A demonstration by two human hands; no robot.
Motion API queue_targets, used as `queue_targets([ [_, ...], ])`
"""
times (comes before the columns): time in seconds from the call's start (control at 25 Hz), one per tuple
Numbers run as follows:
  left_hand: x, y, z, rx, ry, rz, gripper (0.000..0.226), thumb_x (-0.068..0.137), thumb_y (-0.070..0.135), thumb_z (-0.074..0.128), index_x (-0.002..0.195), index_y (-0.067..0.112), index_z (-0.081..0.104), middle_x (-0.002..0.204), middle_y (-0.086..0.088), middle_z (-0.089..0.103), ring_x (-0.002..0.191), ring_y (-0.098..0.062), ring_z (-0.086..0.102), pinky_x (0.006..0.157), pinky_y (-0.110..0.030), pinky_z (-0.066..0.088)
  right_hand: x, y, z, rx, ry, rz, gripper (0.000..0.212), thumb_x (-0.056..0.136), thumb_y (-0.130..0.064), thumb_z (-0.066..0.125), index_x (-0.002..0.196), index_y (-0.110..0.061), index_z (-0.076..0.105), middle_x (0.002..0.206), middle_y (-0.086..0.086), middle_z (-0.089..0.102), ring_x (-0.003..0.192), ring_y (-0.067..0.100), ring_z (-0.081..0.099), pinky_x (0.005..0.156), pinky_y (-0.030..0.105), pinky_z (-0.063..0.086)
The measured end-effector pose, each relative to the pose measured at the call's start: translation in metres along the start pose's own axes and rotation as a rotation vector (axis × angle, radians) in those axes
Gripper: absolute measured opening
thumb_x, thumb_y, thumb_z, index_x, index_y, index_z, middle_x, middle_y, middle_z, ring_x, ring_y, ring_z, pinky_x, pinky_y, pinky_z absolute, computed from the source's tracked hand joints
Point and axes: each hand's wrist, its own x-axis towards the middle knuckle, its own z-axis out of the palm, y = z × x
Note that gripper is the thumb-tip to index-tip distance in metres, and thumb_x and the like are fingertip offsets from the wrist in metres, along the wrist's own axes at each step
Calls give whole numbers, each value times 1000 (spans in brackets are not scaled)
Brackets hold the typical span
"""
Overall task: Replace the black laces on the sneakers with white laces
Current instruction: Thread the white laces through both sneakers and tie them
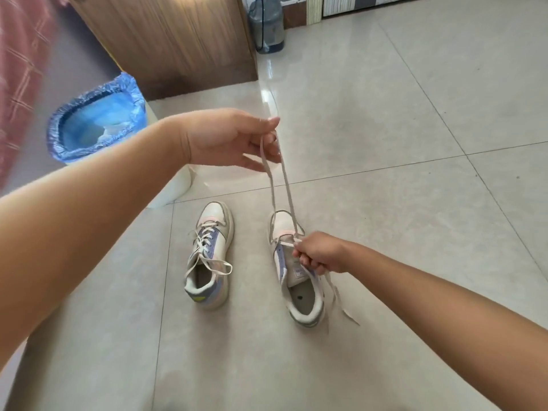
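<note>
Two white sneakers with purple and pink panels stand on the tiled floor. The left sneaker [209, 256] is laced with a white lace whose ends lie loose over its opening. My left hand [231, 140] is raised and pinches a loop of white lace [278, 185] that runs down in two strands to the right sneaker [299, 292]. My right hand [318, 253] is low on the right sneaker and grips the lace at the eyelets near the tongue. A loose lace end [341, 304] trails off that shoe's right side.
A bin lined with a blue bag [95, 120] stands to the left by a white object. A wooden cabinet [178, 40] is behind it, and a grey container [267, 25] sits at its far corner. Pink checked fabric hangs at far left.
</note>
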Motion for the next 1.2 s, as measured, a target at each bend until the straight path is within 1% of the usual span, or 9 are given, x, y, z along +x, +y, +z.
queue_targets([
  [0.08, 16, -17, 5, -16, 60, -102, 38, 98, 31, 39, 73, 13, 59, 73, -4, 62, 74, -18, 65, 88, -38, 51, -2, 2, 6, 133, -54, 102, 31, 102, -22, 29, 77, -14, 45, 57, -2, 35, 33, 4, 26, 34, 14, 19],
  [0.2, 41, -69, 8, 986, 245, -232, 25, 97, 15, 44, 117, 4, 53, 119, -14, 56, 107, -27, 57, 88, -32, 45, 0, 4, 15, 204, -47, 136, 29, 101, -21, 30, 77, -16, 44, 54, -3, 34, 32, 4, 24, 34, 14, 17],
  [0.28, 43, -114, 21, 1243, 207, -295, 46, 92, 16, 51, 132, 0, 37, 135, -17, 41, 121, -32, 46, 94, -34, 39, -2, 2, 18, 193, -26, 123, 29, 102, -23, 30, 77, -16, 44, 51, -4, 34, 33, 5, 23, 34, 14, 16],
  [0.36, 41, -158, 44, 1066, 193, -404, 58, 86, 38, 62, 127, 2, 40, 130, -16, 39, 114, -31, 50, 89, -34, 43, -4, 0, 23, 192, -6, 109, 29, 101, -22, 30, 77, -16, 44, 51, -4, 34, 33, 5, 22, 34, 14, 16],
  [0.48, 45, -212, 83, 521, 403, -445, 47, 85, 47, 58, 105, 6, 51, 115, -16, 50, 90, -28, 59, 55, -31, 53, -4, 1, 33, 205, 45, 83, 30, 100, -16, 29, 77, -13, 47, 52, -1, 35, 32, 5, 22, 34, 15, 15],
  [0.56, 50, -234, 103, 394, 559, -372, 45, 88, 37, 53, 119, 5, 46, 119, -17, 48, 104, -35, 56, 70, -36, 51, -5, 1, 38, 215, 94, 58, 27, 99, -15, 31, 77, -13, 47, 50, -1, 35, 33, 6, 22, 35, 15, 14],
  [0.76, 47, -249, 133, 361, 749, -239, 42, 95, 15, 43, 136, 13, 33, 117, -14, 40, 96, -37, 57, 77, -37, 46, -28, 1, 48, 246, 109, -44, 25, 97, -14, 35, 73, -16, 43, 47, -4, 32, 33, 5, 20, 36, 15, 13],
  [0.96, 70, -242, 116, 560, 744, -352, 51, 96, 1, 35, 145, 7, 20, 130, -16, 33, 102, -35, 58, 81, -35, 45, -85, 40, 76, 69, 156, -283, 34, 101, -20, 37, 69, -16, 46, 40, -10, 39, 41, 5, 33, 44, 15, 29],
  [1.2, 76, -238, 112, 644, 713, -375, 51, 93, 1, 38, 142, 3, 23, 128, -15, 34, 103, -32, 61, 77, -34, 46, -167, 86, 100, -290, 28, -303, 32, 96, -46, 41, 68, -31, 37, 63, -7, 42, 61, 2, 38, 62, 10, 33],
])
